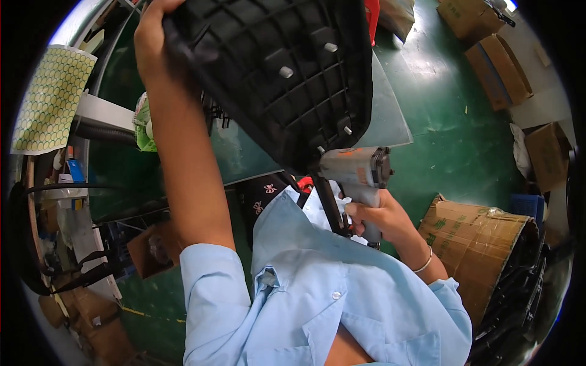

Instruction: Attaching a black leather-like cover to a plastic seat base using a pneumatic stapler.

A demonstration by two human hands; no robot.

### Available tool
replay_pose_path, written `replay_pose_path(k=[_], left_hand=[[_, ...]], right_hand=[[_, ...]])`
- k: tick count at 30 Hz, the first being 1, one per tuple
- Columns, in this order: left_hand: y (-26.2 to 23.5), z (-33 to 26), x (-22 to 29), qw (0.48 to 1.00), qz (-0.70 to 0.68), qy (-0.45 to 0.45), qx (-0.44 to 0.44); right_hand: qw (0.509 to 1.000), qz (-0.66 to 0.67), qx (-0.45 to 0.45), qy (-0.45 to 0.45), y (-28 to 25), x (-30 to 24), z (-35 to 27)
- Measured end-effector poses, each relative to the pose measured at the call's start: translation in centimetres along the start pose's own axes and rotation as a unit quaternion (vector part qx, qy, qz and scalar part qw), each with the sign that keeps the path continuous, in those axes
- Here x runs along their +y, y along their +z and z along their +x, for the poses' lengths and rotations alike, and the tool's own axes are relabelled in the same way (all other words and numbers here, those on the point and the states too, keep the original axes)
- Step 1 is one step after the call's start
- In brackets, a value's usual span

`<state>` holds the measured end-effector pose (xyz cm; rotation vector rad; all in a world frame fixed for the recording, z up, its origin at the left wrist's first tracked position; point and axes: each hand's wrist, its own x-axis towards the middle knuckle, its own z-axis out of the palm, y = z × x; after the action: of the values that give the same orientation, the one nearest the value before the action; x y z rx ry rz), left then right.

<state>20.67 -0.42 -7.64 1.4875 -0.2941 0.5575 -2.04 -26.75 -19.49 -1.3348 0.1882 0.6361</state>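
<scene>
A black seat [244, 67] with a ribbed plastic underside and several metal studs is held up over the bench, underside facing me. My left hand [152, 39] is closed round its upper left edge; the fingertips are partly cut off or hidden. My right hand [386, 215] grips the handle of a grey staple gun [348, 168] with a long black magazine. The gun's nose sits at the seat's narrow lower end and looks to be against the rim, though the exact contact is hidden.
The glass-topped bench [390, 116] lies under the seat. To the right stands an open cardboard box [470, 244] with black parts in it; more boxes [500, 70] line the far right. At left hang a yellow patterned sheet [52, 97] and a green bag [144, 125].
</scene>
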Motion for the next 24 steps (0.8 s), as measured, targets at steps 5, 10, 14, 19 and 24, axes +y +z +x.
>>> replay_pose_path(k=[5, 10, 14, 19, 24], left_hand=[[-0.5, -3.2, 1.7, 0.938, -0.292, -0.144, 0.118], [-1.5, -7.3, -2.1, 0.920, -0.294, -0.184, 0.182], [-0.6, -10.0, -1.8, 0.927, -0.236, -0.198, 0.217], [-0.6, -10.4, -1.9, 0.928, -0.246, -0.203, 0.190], [-0.1, -10.8, -3.0, 0.922, -0.261, -0.211, 0.195]], right_hand=[[0.998, 0.037, 0.031, -0.035, -1.6, -0.7, -0.8], [0.984, 0.107, 0.112, -0.084, -3.8, -0.2, -1.7], [0.977, 0.157, 0.121, -0.084, -4.3, 0.1, -1.7], [0.976, 0.178, 0.104, -0.072, -4.1, 0.7, -0.3], [0.975, 0.188, 0.094, -0.075, -4.3, 0.2, -0.7]])
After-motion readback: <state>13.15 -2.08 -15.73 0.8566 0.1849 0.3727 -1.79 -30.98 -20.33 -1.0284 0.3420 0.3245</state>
